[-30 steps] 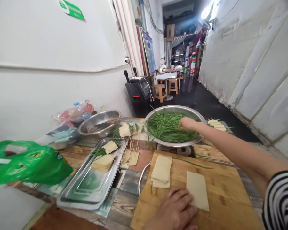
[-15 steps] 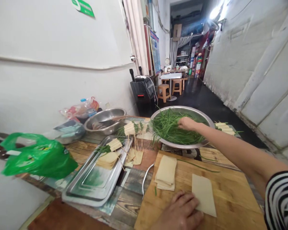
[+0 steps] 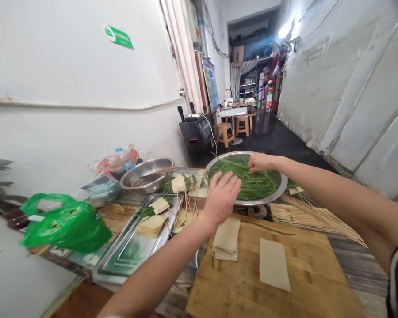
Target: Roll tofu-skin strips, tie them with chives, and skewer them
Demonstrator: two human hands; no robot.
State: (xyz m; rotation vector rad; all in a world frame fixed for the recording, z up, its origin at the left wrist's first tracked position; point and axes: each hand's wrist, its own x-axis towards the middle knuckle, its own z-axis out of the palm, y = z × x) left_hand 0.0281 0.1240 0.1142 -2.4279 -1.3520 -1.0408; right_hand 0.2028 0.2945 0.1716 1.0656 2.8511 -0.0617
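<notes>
I am working both hands at the steel bowl (image 3: 283,187), which is holding the chive stalks (image 3: 254,183). My right hand (image 3: 260,162) is reaching over the bowl's far side, its fingers curling down and pinching a few stalks near their ends. My left hand (image 3: 223,196) is hovering over the bowl's near rim, open with the fingers spread and gripping nothing.

To my judgement, this pick is going best if I am pinching only a small bunch close to one end and drawing it out along its length, so the tangle is not dragging out with it. The open left hand is sitting well for pressing the rest of the heap down or straightening the pulled stalks.

The cutting board (image 3: 305,287) is lying just in front of the bowl, carrying one tofu sheet (image 3: 273,264) and a stack of sheets (image 3: 227,238).

Compared with half a second ago, the left hand is no longer resting flat on the board beside the single sheet; it is now lifting toward the bowl. The right hand is staying among the stalks.
</notes>
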